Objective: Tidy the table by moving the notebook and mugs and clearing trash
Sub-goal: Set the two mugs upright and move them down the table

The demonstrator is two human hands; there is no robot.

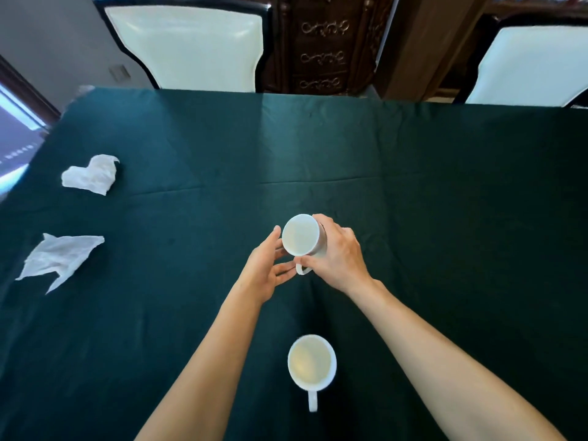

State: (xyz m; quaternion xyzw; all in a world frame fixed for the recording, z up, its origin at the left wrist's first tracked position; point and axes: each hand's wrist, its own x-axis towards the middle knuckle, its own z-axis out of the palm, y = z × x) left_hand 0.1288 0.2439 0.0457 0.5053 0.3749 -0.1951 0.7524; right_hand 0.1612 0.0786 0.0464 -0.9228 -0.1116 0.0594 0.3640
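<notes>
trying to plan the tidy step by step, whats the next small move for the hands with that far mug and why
Probably set the far mug down next to the near mug. The right hand has its grip around the mug's side and the left hand steadies it with open fingers, so it looks ready to place. Grouping the mugs leaves both hands free for the two crumpled tissues on the left.
</notes>
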